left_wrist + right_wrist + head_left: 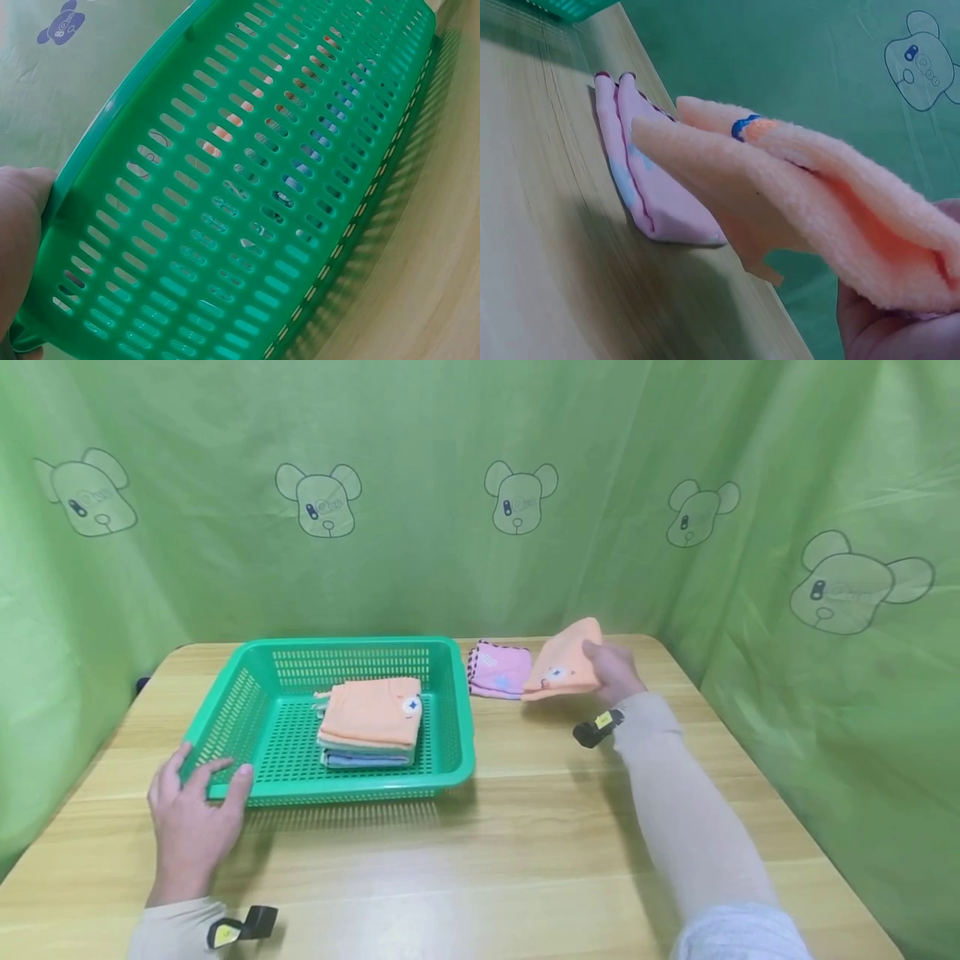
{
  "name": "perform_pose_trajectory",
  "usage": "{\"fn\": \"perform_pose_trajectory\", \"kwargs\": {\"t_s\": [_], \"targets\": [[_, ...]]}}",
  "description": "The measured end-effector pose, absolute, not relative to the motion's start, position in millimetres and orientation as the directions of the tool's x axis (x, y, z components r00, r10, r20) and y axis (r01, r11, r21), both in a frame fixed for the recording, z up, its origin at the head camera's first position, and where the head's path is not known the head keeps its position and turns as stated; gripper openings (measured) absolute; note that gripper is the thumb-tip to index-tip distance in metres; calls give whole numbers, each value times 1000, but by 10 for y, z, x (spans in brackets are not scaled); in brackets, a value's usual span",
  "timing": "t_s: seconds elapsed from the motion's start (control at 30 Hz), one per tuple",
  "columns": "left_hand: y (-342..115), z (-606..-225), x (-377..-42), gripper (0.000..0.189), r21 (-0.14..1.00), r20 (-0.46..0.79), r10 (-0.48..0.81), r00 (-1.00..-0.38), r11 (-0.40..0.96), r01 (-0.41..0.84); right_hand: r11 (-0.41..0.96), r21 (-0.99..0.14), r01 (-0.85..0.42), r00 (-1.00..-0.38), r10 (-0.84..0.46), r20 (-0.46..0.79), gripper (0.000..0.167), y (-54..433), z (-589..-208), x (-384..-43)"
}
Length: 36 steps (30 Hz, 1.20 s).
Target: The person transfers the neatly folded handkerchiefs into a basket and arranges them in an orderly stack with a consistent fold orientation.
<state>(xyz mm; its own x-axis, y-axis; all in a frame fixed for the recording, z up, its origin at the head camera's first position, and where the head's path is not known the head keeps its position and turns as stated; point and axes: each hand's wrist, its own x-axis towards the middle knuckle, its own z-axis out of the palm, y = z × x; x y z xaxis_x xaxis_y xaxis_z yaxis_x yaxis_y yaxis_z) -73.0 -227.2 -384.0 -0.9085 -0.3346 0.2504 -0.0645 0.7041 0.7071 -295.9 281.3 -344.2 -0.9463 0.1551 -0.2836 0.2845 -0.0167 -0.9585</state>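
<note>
My left hand (197,814) grips the near left corner of a green plastic basket (352,789), thumb at the front rim and fingers by the left side. Inside the basket lies a stack of folded towels (371,714), peach on top with paler and blue layers beneath. On the right, my right hand (617,670) pinches the right edge of a folded peach towel (566,660), raised and tilted above the table. The right wrist view shows that towel's folded layers (802,195) parting slightly. Beside it, a folded pink towel (501,668) with a dark checkered edge lies flat.
The wooden table (510,860) carries all of this, and the basket stands on its left half. A green curtain (420,577) with printed bear heads hangs behind the table and along both sides.
</note>
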Motion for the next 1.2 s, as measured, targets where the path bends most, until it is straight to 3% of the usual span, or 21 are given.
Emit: {"fn": "perform_pose_trajectory", "kwargs": {"t_s": [0.23,0.77,1.2], "targets": [[-2273,-3857,-730,49,692,297,-317,-901,722,-26,-133,-953,274,-952,102,-288,52,2706,-3422,-2967],[-2265,-3862,-733,46,679,400,-281,-872,730,76,-273,-929,251,-963,23,-268,57,2504,-3320,-2953],[-2302,-3853,-724,52,621,367,-224,-903,781,59,-261,-942,212,-976,-20,-215,55,2290,-3227,-2938]]}}
